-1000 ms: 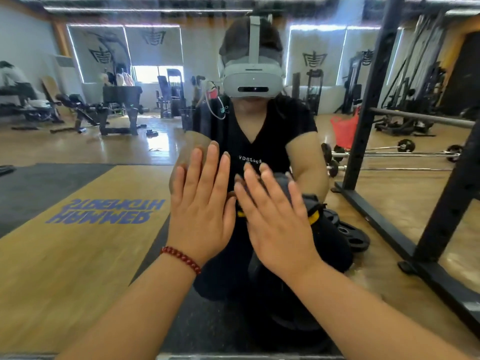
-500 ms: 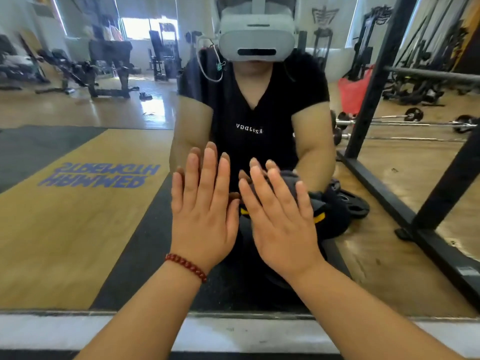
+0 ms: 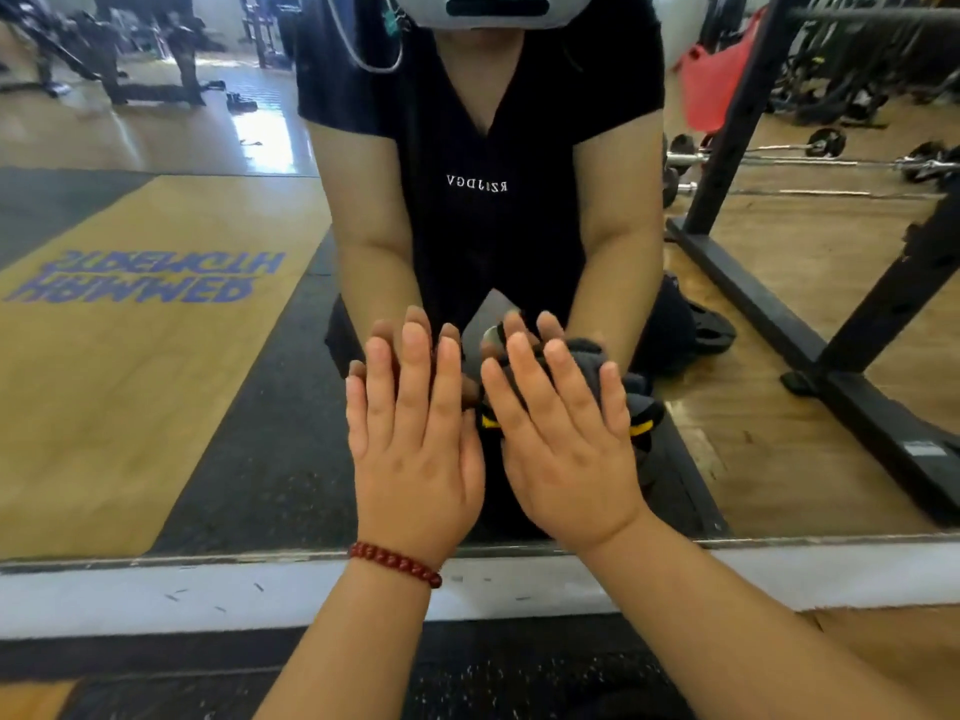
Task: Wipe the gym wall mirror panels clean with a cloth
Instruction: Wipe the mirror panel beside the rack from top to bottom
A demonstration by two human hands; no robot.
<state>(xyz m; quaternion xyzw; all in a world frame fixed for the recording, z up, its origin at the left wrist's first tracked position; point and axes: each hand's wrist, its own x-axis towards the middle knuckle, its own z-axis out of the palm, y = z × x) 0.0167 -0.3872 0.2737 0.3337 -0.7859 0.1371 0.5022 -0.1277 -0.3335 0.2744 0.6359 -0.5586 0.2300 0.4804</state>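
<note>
The wall mirror (image 3: 171,387) fills the view and reflects me and the gym. A dark grey cloth (image 3: 631,394) with yellow trim lies flat against the glass low down. My right hand (image 3: 563,444) presses it to the mirror with straight, spread fingers; most of the cloth is hidden under the palm. Just to the left, my left hand (image 3: 415,444), with a red bead bracelet at its wrist, lies flat on the bare glass, its fingers straight. The two hands are side by side, almost touching.
The mirror's bottom edge meets a white wall strip (image 3: 156,595) just below my wrists, with black rubber floor (image 3: 519,678) under it. Reflected in the glass are a black rack frame (image 3: 857,356) on the right, barbells and benches behind.
Both hands and the cloth have slid down the mirror, close to its bottom edge. My view has tilted down, bringing the white strip and floor into sight.
</note>
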